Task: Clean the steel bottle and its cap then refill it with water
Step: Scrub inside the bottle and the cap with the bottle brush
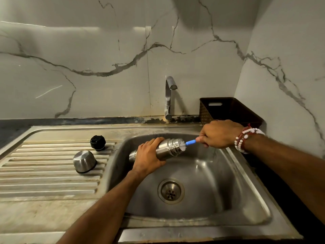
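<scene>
Head view, the only one. We see the left hand (148, 154) wrapped round the middle of the bottle (165, 149), fingers curled over the top and thumb underneath. The bottle lies nearly level, above the sink basin (228, 182) near its back-left corner, mouth pointing right. The right hand (218, 133) is closed in a fist on the blue handle of the brush (190, 142), near the basin's back-right corner. The white bristles sit right at the bottle's mouth; how deep they go we can't tell.

On the ribbed drainboard (44, 173), near the edge that meets the basin, stand the black cap (98, 142) and, just in front of it, the steel lid (84, 161), mouth down. The two are apart and neither is touched. The tap (168, 97) stands at the back edge of the sink; we see no stream under the spout. A dark basket (228, 110) sits in the back-right corner of the worktop. Beaded bracelets (244, 140) are on the right wrist.

We judge the step as scrubbing the bottle's inside and neck; the cap wash and the refill are not yet done. Next calls for working the brush along the bottle's axis with the left grip firm so the wet steel doesn't spin. Then come a rinse under the tap, the cap and lid, and filling.
</scene>
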